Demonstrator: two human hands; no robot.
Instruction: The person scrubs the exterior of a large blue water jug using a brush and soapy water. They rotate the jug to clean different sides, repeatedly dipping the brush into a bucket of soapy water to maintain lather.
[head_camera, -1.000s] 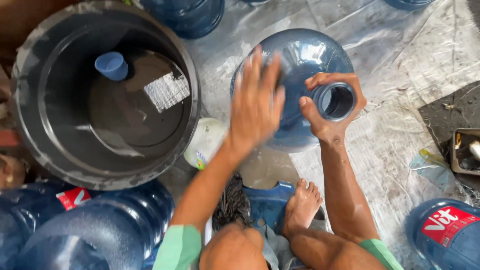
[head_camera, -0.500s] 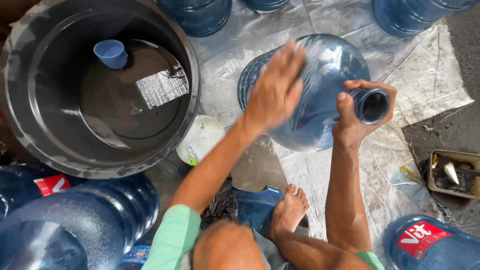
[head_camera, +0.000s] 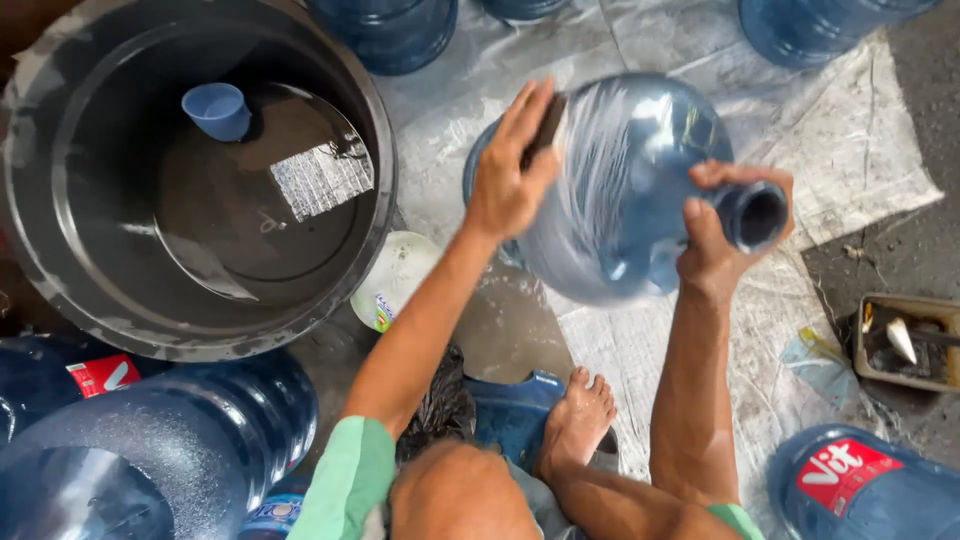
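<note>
Blue water jug tilted, neck gripped by right hand; dark scrub pad pressed against jug by left hand; black tub nearby.

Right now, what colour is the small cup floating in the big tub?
Light blue cup, against the dark grey tub; shows best in the head view.

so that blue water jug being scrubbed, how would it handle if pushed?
The blue jug looks empty, so probably light for its size. Round body lying on its side: likely rolls unless the right hand grips the neck. It looks wet, so probably slippery under the left hand.
</note>
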